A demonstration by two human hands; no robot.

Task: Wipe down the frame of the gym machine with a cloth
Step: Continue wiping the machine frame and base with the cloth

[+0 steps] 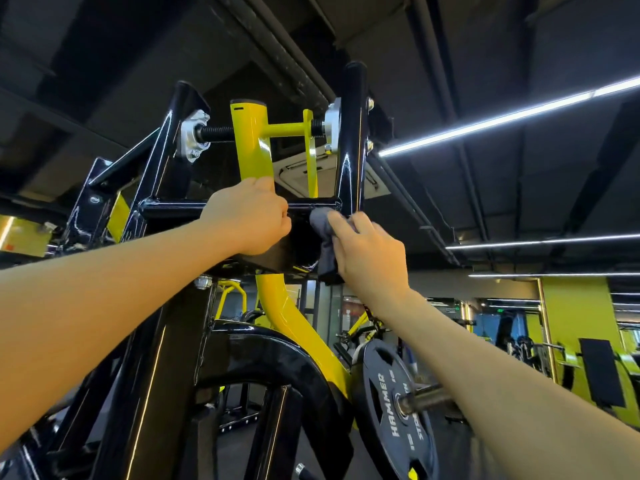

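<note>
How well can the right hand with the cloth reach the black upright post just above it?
Probably yes. The right hand presses the grey cloth against the frame at the foot of the black post, and nothing crosses the post's near face above it. The left hand grips the yellow bar off to the side.

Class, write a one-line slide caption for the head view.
Right hand wipes black frame with grey cloth; left hand grips yellow arm.

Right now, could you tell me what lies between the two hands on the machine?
In the head view, only a short stretch of the black crossbar separates the left hand from the right hand's grey cloth.
</note>
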